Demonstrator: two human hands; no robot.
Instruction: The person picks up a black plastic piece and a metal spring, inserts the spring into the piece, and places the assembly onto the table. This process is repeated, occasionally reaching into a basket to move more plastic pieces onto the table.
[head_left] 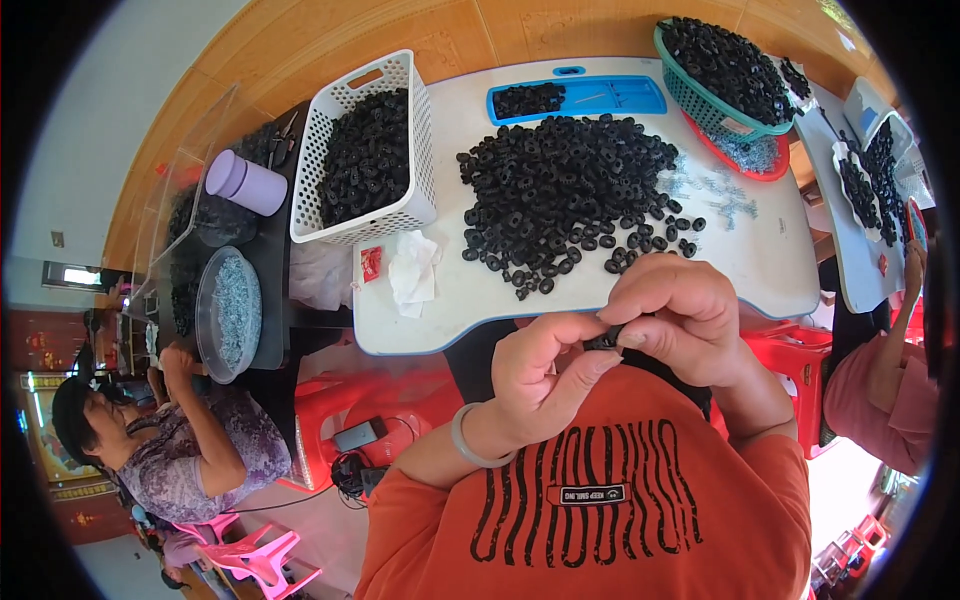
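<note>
Both my hands are raised in front of my chest, just off the near edge of the white table [400,325]. My left hand [548,372] pinches a small black plastic part [602,342] between thumb and fingers. Pressed against the same part are the thumb and fingertips of my right hand [685,318]. Most of the part is hidden by the fingers. Beyond my hands lies a wide heap of similar black parts [570,185], oval or ring-like, with several scattered loose at its near edge.
A white perforated basket [420,190] of black parts stands left; a blue tray [640,97] lies behind the heap. At right, a green basket [690,95] overlaps a red tray [783,160] of silvery pieces. People [220,430] sit on both sides, near red stools [370,400].
</note>
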